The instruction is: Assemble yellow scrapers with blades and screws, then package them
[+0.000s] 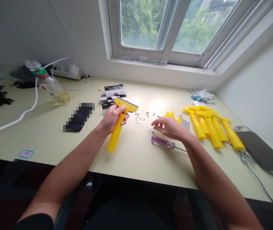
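My left hand (110,120) is wrapped round the neck of a yellow scraper (115,135), its wide head up with a grey blade along the top edge. Over the table to the right, my right hand (171,127) hovers with its fingers apart and nothing visible in them. Just below those fingertips lies a small screw (153,132). A screwdriver (161,141) with a clear and purple handle rests beneath the hand, its shaft partly hidden by my forearm. Several small nuts (140,118) and screws (147,113) are scattered between my hands.
Yellow scraper handles (209,124) are piled at the right, beside a dark flat device (262,150) and cables. Yellow parts (170,114) and grey plates (185,122) lie behind my right hand. Small boxes (113,90), a phone (79,118) and a tilted bottle (51,88) are leftward.
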`<action>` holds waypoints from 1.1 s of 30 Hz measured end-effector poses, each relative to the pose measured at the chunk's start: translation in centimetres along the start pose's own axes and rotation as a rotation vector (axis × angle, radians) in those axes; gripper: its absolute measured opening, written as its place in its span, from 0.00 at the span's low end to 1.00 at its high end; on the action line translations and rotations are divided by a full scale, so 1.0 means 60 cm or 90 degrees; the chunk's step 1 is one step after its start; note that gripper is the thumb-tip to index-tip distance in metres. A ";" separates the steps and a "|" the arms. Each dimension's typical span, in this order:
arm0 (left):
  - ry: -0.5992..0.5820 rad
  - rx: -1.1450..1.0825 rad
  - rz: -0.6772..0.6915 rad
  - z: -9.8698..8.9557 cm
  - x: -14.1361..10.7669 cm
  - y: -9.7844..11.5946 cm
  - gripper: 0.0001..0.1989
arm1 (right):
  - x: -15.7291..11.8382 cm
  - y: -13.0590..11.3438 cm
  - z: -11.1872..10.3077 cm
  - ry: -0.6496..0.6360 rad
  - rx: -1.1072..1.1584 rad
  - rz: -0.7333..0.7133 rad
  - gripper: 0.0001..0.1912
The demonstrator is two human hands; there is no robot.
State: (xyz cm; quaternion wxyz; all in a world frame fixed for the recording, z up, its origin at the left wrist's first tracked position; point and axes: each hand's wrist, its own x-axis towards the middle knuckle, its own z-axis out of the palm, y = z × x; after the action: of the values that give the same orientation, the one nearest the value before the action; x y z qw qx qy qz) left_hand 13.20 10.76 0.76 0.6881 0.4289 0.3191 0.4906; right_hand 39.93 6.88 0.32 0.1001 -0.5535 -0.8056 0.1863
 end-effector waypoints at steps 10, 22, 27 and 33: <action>0.030 -0.003 -0.047 0.008 -0.001 -0.020 0.11 | 0.044 -0.001 -0.005 0.036 -0.052 0.001 0.13; -0.038 0.019 -0.068 0.023 -0.010 -0.036 0.15 | 0.102 -0.021 0.039 0.045 -0.089 0.012 0.07; -0.118 0.064 -0.098 0.031 -0.022 -0.037 0.13 | 0.077 -0.029 0.007 0.078 -0.032 0.011 0.07; -0.232 0.177 -0.136 0.053 -0.047 -0.044 0.16 | -0.002 -0.083 -0.026 0.253 0.179 -0.093 0.06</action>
State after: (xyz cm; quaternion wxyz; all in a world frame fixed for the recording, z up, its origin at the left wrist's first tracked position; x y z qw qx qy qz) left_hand 16.10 6.78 -0.19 0.7166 0.5647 0.2977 0.2812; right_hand 36.30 5.51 3.80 0.3455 -0.5003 -0.7741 0.1765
